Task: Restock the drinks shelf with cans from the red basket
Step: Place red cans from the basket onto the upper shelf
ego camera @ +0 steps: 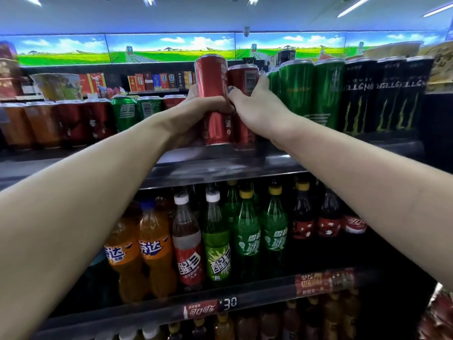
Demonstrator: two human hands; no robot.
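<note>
Two red cans are being set on the top drinks shelf [220,165]. The front red can [214,99] is gripped by the left hand [196,111], with the fingers curled round its middle. The back red can [242,82] is held by the right hand [259,106], with the thumb on one side and the fingers wrapped round the other. Both cans are upright and touch each other, just beside the tall green cans [308,92].

To do this well, each can should be kept straight up and pushed gently back into the gap. The green cans should not be bumped. Fingers should be let go only when a can is flat on the shelf.

Both arms are stretched far forward and up. The red basket is not seen here.
</note>
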